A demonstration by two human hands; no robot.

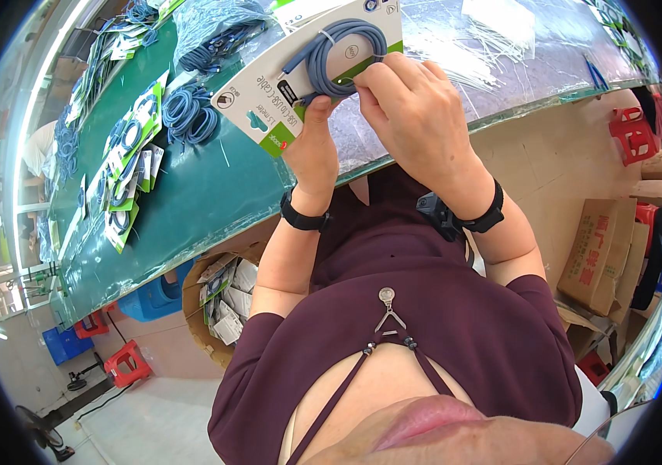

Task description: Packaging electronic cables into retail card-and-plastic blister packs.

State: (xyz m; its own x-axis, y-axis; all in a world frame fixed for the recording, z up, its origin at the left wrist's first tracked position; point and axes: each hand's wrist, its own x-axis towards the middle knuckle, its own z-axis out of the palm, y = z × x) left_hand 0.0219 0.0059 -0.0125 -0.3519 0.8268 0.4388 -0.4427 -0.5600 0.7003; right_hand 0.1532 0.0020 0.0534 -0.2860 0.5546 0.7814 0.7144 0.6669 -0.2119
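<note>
A blue coiled USB cable [317,66] lies against a white and green packaging card [257,91], tilted above the table's near edge. My left hand [314,147] grips the card's lower part, thumb on the front beside the coil and the other fingers hidden behind. At the coil's right side, my right hand [412,101] is closed in a pinch, its fingertips against the card's edge. Whatever sits between those fingertips is too small to make out. A pale tie [329,37] wraps the upper part of the coil.
Loose blue cable coils [188,115] and carded cables [123,167] lie on the green table [215,182] to the left. White cable ties [463,66] are spread at the back right, near blue-handled pliers [596,74]. Below stands an open carton [195,310] of packages.
</note>
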